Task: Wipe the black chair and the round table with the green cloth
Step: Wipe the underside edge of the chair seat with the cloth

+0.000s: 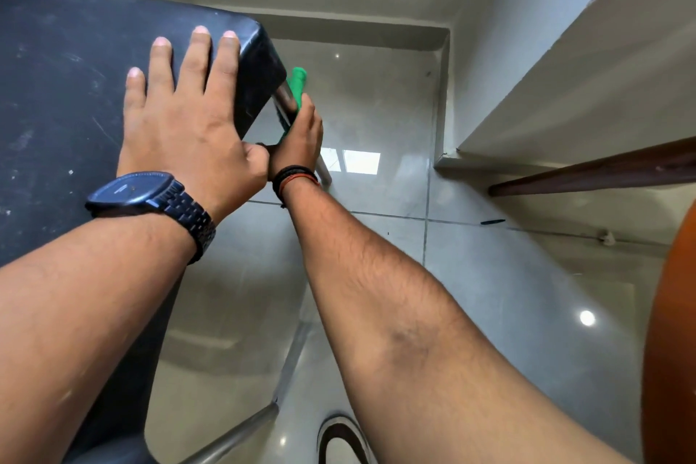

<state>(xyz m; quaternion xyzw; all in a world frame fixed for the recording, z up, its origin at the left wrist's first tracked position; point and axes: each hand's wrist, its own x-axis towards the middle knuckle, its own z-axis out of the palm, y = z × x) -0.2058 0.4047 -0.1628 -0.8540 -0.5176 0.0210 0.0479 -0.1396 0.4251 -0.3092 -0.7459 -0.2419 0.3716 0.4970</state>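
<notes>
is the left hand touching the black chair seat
Touching. The head view shows the left hand lying flat, palm down, on the black chair seat, fingers spread near its corner, with no gap visible.

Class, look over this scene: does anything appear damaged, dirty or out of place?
The black padded chair seat under the left hand shows pale scuffs and specks. A small dark pen-like object lies loose on the grey tiled floor.

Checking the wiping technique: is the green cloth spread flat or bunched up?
Bunched. The green cloth is gripped in the right hand against the chair's metal leg, only a rolled end showing.
</notes>
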